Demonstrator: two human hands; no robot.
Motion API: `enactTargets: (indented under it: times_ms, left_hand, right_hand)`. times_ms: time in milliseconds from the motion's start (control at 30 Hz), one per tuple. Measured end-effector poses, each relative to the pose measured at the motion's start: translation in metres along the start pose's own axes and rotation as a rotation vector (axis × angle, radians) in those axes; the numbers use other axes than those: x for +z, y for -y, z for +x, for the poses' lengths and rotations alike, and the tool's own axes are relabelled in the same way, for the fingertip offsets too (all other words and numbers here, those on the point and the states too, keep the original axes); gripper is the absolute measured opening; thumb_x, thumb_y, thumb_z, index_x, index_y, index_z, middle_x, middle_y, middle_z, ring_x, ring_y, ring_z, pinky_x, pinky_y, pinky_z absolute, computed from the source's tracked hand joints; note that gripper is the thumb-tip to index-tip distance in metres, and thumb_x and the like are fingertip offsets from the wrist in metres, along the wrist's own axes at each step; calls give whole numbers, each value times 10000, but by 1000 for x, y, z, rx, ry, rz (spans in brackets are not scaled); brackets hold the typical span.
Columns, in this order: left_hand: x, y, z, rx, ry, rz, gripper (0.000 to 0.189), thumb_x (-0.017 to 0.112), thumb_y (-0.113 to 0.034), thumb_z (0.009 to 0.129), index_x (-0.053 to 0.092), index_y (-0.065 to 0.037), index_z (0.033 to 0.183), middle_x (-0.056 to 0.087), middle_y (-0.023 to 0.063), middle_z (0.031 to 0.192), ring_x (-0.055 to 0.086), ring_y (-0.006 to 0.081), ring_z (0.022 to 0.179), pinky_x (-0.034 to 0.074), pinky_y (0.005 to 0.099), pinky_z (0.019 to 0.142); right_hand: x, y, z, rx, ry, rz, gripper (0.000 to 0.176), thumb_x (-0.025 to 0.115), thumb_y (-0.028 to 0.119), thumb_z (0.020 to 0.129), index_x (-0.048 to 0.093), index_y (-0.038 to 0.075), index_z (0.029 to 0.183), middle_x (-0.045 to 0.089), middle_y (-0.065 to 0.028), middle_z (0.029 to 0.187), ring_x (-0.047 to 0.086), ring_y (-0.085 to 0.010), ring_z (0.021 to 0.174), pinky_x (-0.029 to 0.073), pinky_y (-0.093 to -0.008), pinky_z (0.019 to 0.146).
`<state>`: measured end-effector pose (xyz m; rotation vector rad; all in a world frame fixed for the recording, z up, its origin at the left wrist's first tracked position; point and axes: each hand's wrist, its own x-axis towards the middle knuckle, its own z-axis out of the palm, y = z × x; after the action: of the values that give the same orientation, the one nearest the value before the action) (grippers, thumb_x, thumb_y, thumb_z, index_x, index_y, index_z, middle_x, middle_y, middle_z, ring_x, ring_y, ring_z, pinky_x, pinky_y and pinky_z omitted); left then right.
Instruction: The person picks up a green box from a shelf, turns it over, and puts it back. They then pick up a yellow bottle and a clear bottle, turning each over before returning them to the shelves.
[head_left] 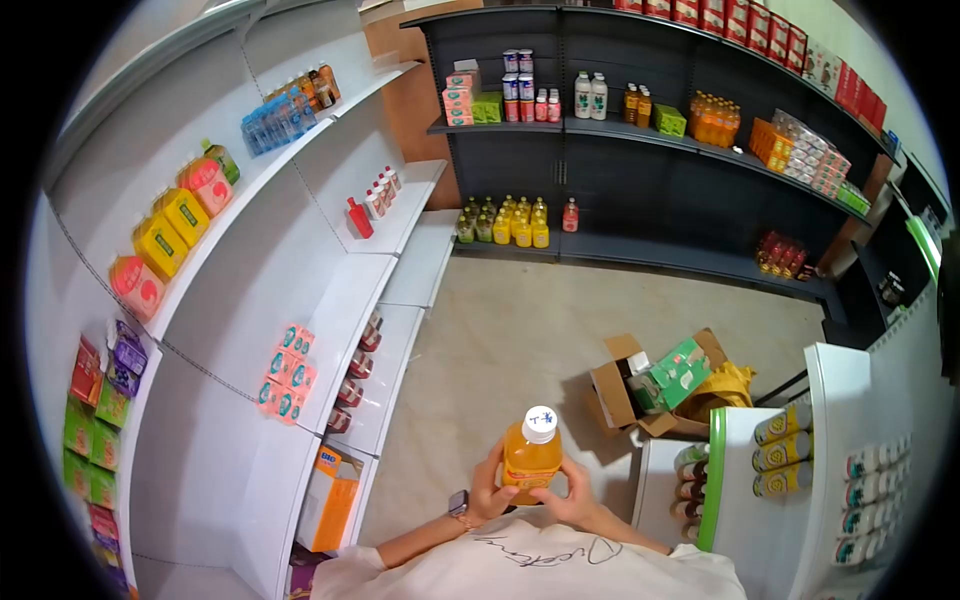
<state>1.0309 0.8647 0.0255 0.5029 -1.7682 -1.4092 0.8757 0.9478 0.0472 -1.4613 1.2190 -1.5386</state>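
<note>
Fingers (507, 494) around orange bottle (532, 461), open floor (480, 340) ahead, green shelf edge (714, 480) right.

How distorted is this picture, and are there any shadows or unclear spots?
Head view: strong wide-angle bending, with the dark shelf bowed and the corners black; a soft shadow on the floor left of the box; the bottle fairly crisp, print on the far cans too small to read.

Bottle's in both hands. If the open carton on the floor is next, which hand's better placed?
Right, probably: the right hand is on the side of the bottle nearer the open carton. The left hand could likely keep hold.
</note>
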Motion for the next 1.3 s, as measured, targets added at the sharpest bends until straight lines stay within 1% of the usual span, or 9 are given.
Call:
enactTargets:
  times_ms: [100, 300, 367, 500, 667, 900, 1033, 1100, 1300]
  left_hand:
    - [6, 12, 44, 46, -68, -42, 839, 560, -539, 837, 296, 61, 1361, 524, 195, 1244, 509, 261, 1166, 391, 326, 949]
    - [4, 51, 100, -82, -148, -202, 767, 587, -427, 863, 284, 59, 1374, 510, 177, 1265, 493, 210, 1160, 385, 312, 952]
    - [-8, 68, 128, -169, -92, -162, 727, 599, -360, 872, 284, 55, 1378, 524, 171, 1253, 513, 202, 1129, 395, 307, 940]
    - [-39, 106, 202, -244, 66, -117, 712, 612, -348, 868, 302, 51, 1371, 541, 165, 1235, 519, 208, 1133, 403, 322, 945]
    - [-57, 138, 350, -227, 142, -184, 713, 616, -371, 869, 314, 36, 1371, 532, 148, 1237, 519, 218, 1138, 398, 329, 958]
    - [-80, 184, 537, -142, 256, -219, 696, 568, -366, 900, 262, 24, 1389, 524, 141, 1236, 510, 209, 1138, 382, 326, 967]
    - [-85, 203, 581, -254, 344, -186, 679, 541, -350, 917, 234, 15, 1399, 485, 142, 1277, 471, 215, 1182, 348, 336, 999]
    - [-79, 216, 591, -277, 389, -201, 660, 538, -319, 924, 228, 15, 1402, 448, 136, 1313, 438, 214, 1211, 327, 329, 1016]
    - [-54, 251, 663, -411, 426, -302, 598, 480, -167, 958, 148, 13, 1421, 331, 116, 1381, 334, 197, 1277, 299, 324, 1040]
  right_hand:
    - [-24, -3, 44, 3, 1, -57, 784, 751, 156, 746, 321, -63, 1364, 552, -213, 1220, 557, -274, 1123, 427, -360, 954]
    - [-44, -40, 106, 99, -55, 19, 755, 732, 145, 756, 330, -55, 1363, 583, -204, 1170, 581, -264, 1085, 445, -362, 936]
    - [-50, -56, 126, 244, -82, 54, 731, 714, 133, 769, 333, -44, 1367, 593, -205, 1148, 589, -257, 1071, 448, -365, 935]
    - [-60, -101, 179, 276, -169, 74, 709, 691, 124, 797, 317, -27, 1381, 607, -161, 1124, 588, -210, 1049, 451, -356, 928]
    - [-115, -121, 307, 290, -188, 126, 660, 667, 127, 824, 333, 0, 1378, 595, -130, 1154, 572, -190, 1066, 428, -337, 948]
    - [-175, -179, 462, 242, -287, 70, 719, 672, 145, 826, 272, -13, 1403, 514, -189, 1272, 519, -228, 1159, 397, -356, 994]
    - [-192, -196, 500, 240, -305, 39, 716, 655, 144, 841, 254, -7, 1414, 507, -183, 1279, 504, -233, 1179, 374, -355, 1011]
    - [-206, -198, 509, 343, -315, 96, 624, 637, 128, 851, 323, -16, 1371, 539, -136, 1230, 504, -206, 1158, 368, -339, 1007]
    - [-256, -243, 560, 402, -376, 180, 636, 622, 126, 866, 294, -4, 1394, 489, -127, 1290, 489, -202, 1174, 363, -335, 1008]
